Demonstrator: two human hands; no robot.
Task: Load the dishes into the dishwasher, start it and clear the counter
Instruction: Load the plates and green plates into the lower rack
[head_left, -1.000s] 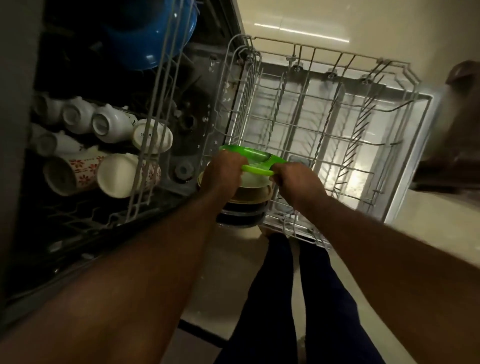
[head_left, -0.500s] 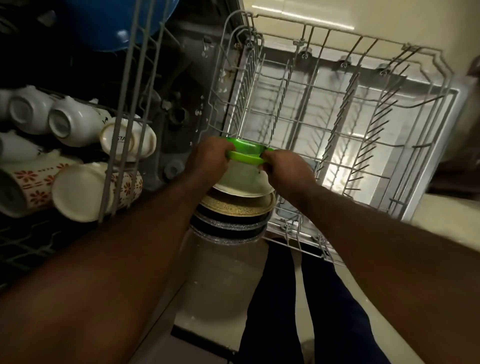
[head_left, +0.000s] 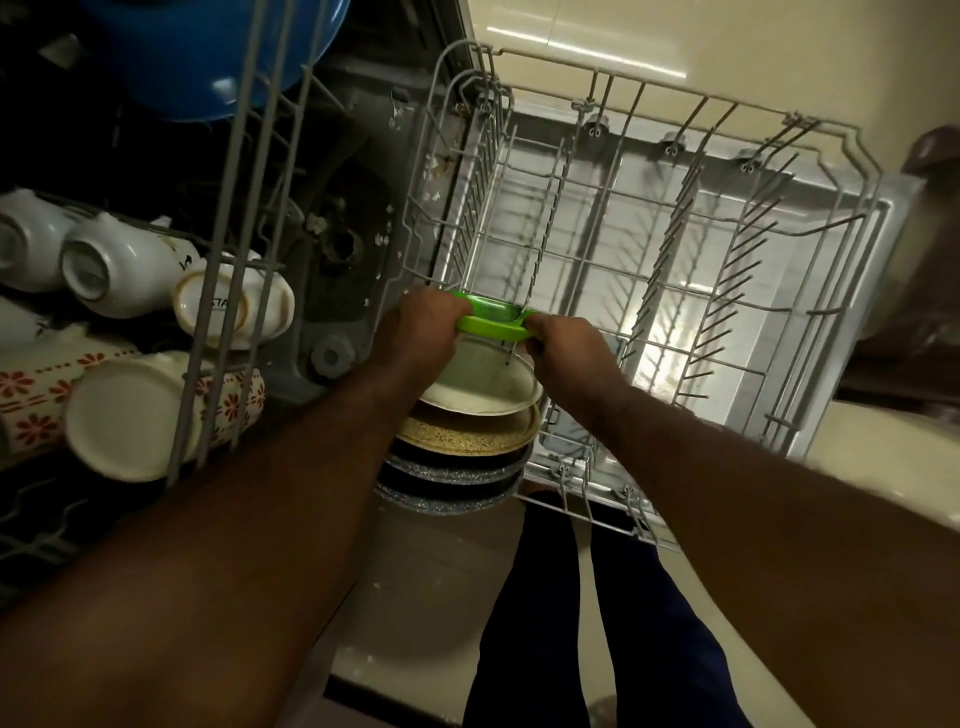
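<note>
now green plate (head_left: 488, 326) higher off the stack (head_left: 462, 434)

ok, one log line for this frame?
left hand: grips green dish | right hand: grips green dish | plate stack: under dish, at lower rack corner | mugs: upper rack

Five stacked dishes (head_left: 467, 434), one blue bowl (head_left: 197, 57), two racks (head_left: 613, 193), two hands (head_left: 421, 332)

Head view, steeply downward, close over rack (head_left: 675, 270)
</note>
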